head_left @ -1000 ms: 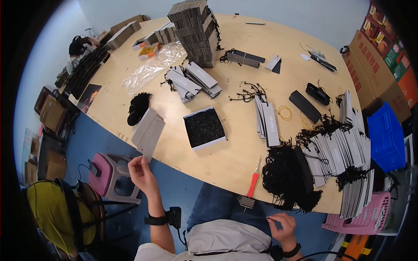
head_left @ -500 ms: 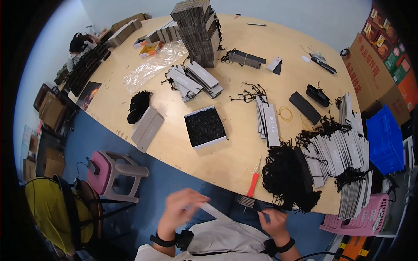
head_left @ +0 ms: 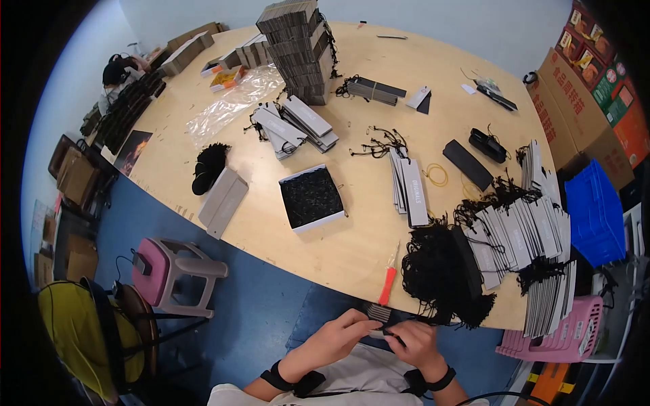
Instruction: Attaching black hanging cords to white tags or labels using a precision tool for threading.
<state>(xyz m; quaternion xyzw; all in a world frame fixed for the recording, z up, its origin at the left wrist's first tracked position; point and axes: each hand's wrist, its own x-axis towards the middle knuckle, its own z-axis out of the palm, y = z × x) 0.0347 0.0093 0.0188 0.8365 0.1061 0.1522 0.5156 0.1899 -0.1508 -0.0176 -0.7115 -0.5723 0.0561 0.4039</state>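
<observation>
Left hand (head_left: 342,333): fingertips closed on a pale piece (head_left: 374,334), mostly hidden, just off the near edge of the table (head_left: 318,267). Right hand (head_left: 416,342): fingers bent, beside the left's tips; we cannot tell what they clamp. Ridged grey stack (head_left: 379,312): just beyond both. Step in hand, we judge: fine fingertip work on the pale piece. Next move likely calls for steadiness.
</observation>
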